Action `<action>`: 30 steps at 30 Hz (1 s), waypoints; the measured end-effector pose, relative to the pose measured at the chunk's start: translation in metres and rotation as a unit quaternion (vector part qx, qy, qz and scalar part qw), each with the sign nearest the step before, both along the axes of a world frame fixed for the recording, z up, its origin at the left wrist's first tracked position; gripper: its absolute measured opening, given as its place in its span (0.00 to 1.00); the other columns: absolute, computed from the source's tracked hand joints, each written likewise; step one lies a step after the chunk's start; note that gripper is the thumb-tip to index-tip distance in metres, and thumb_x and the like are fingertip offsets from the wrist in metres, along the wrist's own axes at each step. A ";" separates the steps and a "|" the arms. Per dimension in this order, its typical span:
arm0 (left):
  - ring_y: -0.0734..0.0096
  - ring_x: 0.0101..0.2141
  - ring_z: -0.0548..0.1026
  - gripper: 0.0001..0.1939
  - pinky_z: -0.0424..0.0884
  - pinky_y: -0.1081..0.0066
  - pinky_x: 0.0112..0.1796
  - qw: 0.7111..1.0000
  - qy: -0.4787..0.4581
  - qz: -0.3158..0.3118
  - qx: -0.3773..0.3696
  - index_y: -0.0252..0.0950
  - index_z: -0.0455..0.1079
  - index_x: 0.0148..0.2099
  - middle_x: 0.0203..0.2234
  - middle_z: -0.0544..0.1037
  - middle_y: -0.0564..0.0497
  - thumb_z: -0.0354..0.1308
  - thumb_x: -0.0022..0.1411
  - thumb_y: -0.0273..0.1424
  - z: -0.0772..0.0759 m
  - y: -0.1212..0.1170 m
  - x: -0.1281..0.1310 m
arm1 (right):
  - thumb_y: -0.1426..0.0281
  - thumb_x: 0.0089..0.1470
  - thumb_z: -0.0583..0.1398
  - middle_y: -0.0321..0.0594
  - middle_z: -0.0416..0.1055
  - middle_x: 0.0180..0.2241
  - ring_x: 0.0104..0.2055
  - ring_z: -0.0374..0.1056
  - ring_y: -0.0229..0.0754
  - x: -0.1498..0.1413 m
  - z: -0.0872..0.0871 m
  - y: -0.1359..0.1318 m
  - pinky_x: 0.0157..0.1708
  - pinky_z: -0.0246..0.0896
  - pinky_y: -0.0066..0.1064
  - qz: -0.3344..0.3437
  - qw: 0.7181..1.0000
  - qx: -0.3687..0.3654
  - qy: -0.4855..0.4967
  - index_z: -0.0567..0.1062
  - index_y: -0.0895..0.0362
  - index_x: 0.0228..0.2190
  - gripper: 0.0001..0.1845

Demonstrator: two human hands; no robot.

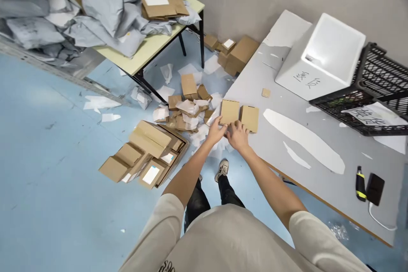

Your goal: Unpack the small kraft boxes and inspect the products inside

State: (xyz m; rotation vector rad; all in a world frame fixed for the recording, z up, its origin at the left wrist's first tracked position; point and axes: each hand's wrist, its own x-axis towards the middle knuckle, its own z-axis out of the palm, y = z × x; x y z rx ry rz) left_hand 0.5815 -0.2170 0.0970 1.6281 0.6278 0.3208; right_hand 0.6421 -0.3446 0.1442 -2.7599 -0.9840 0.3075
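Two small brown cardboard boxes sit side by side at the left edge of the grey table. My left hand [217,131] is at the near left corner of the left cardboard box [230,111], its fingers closed on that corner. My right hand [238,136] has its fingers curled against the near side, where the left box meets the right cardboard box [250,117]. Its fingertips are partly hidden. Both box tops face up and look plain, with no label showing.
On the grey table [287,144] are a white foam box [321,51], a black crate [382,89], torn paper [302,140], a utility knife [361,185] and a phone [375,189]. An open carton [172,170] of boxes and paper scraps lie on the floor. Grey mailers [105,8] cover a yellow table.
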 end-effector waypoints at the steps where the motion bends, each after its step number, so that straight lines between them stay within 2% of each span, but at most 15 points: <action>1: 0.59 0.60 0.67 0.29 0.63 0.55 0.60 1.000 -0.009 -0.016 -0.006 0.42 0.63 0.63 0.59 0.70 0.45 0.58 0.60 0.30 -0.001 -0.007 0.008 | 0.61 0.60 0.55 0.57 0.58 0.61 0.58 0.53 0.62 0.004 0.000 -0.008 0.55 0.50 0.54 0.002 1.000 -0.005 -0.006 0.67 0.58 0.57 0.26; 4: 0.62 0.61 0.67 0.31 0.62 0.57 0.61 0.997 -0.032 -0.057 -0.038 0.43 0.61 0.65 0.59 0.70 0.47 0.56 0.59 0.27 -0.003 -0.024 0.027 | 0.63 0.60 0.53 0.59 0.58 0.61 0.59 0.51 0.63 0.014 -0.001 -0.024 0.56 0.47 0.55 -0.002 1.000 -0.014 -0.012 0.64 0.61 0.59 0.27; 7: 0.63 0.61 0.66 0.30 0.61 0.60 0.62 0.997 -0.036 -0.051 -0.048 0.41 0.61 0.65 0.60 0.69 0.47 0.55 0.60 0.27 -0.005 -0.028 0.031 | 0.64 0.60 0.53 0.58 0.58 0.61 0.61 0.49 0.63 0.018 -0.001 -0.028 0.58 0.44 0.55 0.003 1.000 -0.011 -0.015 0.63 0.61 0.60 0.28; 9: 0.62 0.61 0.66 0.27 0.62 0.59 0.61 0.999 -0.028 -0.020 -0.029 0.40 0.63 0.63 0.61 0.68 0.46 0.55 0.62 0.28 -0.007 -0.021 0.021 | 0.65 0.60 0.53 0.57 0.58 0.62 0.62 0.48 0.62 0.014 -0.002 -0.021 0.59 0.44 0.54 0.022 1.000 -0.001 -0.014 0.63 0.59 0.60 0.28; 12: 0.61 0.59 0.69 0.23 0.65 0.59 0.59 0.999 -0.004 0.032 -0.003 0.40 0.65 0.61 0.59 0.70 0.45 0.55 0.63 0.30 -0.014 0.004 -0.015 | 0.66 0.60 0.53 0.55 0.56 0.63 0.63 0.48 0.61 -0.004 -0.008 0.008 0.59 0.44 0.54 0.062 0.998 0.017 -0.002 0.65 0.57 0.60 0.27; 16: 0.62 0.55 0.71 0.20 0.67 0.60 0.56 0.991 0.030 0.131 0.010 0.40 0.67 0.58 0.55 0.72 0.45 0.55 0.64 0.32 -0.034 0.058 -0.093 | 0.66 0.61 0.53 0.52 0.56 0.64 0.63 0.49 0.60 -0.052 -0.023 0.074 0.59 0.46 0.52 0.147 0.988 0.036 0.037 0.66 0.56 0.59 0.26; 22: 0.61 0.54 0.71 0.19 0.65 0.58 0.58 0.954 0.125 0.270 0.034 0.39 0.67 0.57 0.53 0.73 0.44 0.53 0.63 0.30 -0.075 0.142 -0.243 | 0.65 0.61 0.54 0.51 0.57 0.64 0.62 0.51 0.60 -0.160 -0.053 0.188 0.59 0.49 0.52 0.268 0.956 0.018 0.114 0.65 0.55 0.61 0.27; 26: 0.58 0.55 0.70 0.20 0.63 0.55 0.59 0.919 0.204 0.334 0.042 0.38 0.68 0.55 0.51 0.73 0.44 0.54 0.60 0.28 -0.096 0.184 -0.346 | 0.66 0.60 0.55 0.51 0.60 0.62 0.62 0.54 0.59 -0.236 -0.089 0.252 0.58 0.52 0.51 0.315 0.933 -0.018 0.171 0.67 0.56 0.60 0.27; 30: 0.55 0.58 0.67 0.19 0.59 0.53 0.61 0.888 0.263 0.373 0.062 0.40 0.68 0.53 0.54 0.71 0.44 0.55 0.58 0.27 -0.115 0.217 -0.428 | 0.66 0.59 0.56 0.49 0.66 0.59 0.60 0.59 0.57 -0.300 -0.138 0.304 0.59 0.55 0.49 0.322 0.917 -0.041 0.233 0.69 0.56 0.58 0.26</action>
